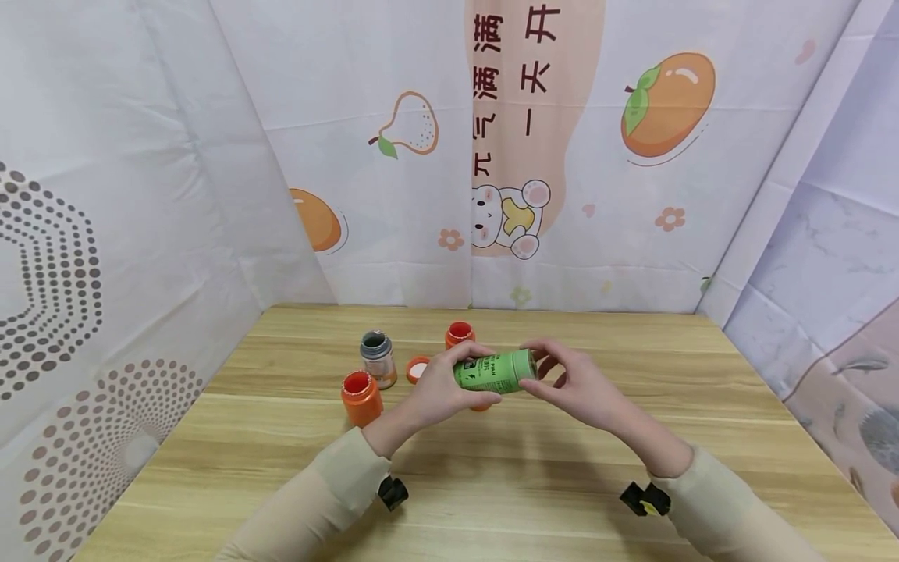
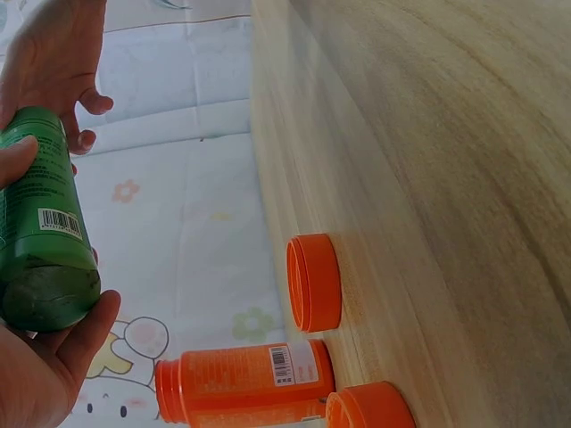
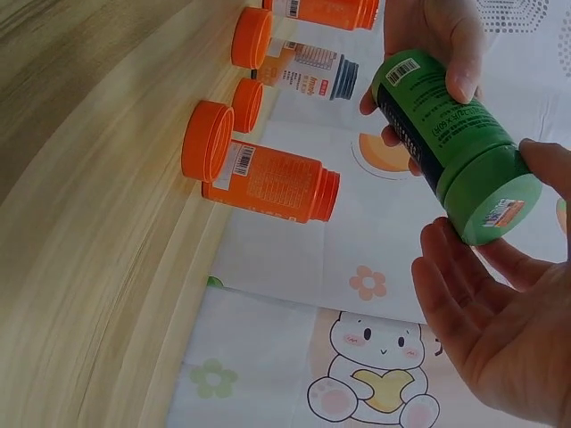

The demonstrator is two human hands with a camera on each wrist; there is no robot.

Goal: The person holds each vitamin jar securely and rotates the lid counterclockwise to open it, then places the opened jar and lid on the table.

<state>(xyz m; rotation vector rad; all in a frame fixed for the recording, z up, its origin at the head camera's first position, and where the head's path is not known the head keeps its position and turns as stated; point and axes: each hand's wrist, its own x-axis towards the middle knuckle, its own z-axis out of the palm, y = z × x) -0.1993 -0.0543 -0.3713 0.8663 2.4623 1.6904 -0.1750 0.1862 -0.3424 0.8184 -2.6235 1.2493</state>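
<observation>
Tilted above the table is a green bottle (image 1: pixel 490 373) with its lid (image 3: pixel 491 196) on. My left hand (image 1: pixel 437 390) grips the bottle round its body, thumb on one side and fingers on the other. At the lid end, my right hand (image 1: pixel 579 388) pinches the green lid between thumb and curved fingers. A label with a barcode shows on the bottle's side in both wrist views. Part of the body is covered by the left hand.
On the wooden table (image 1: pixel 492 499) stand an uncapped orange bottle (image 1: pixel 362 402), another uncapped orange bottle (image 3: pixel 277 183) and an open bottle with a grey neck (image 1: pixel 379 363). Orange lids (image 3: pixel 208 140) lie near them. A printed curtain (image 1: pixel 393 218) hangs behind the table.
</observation>
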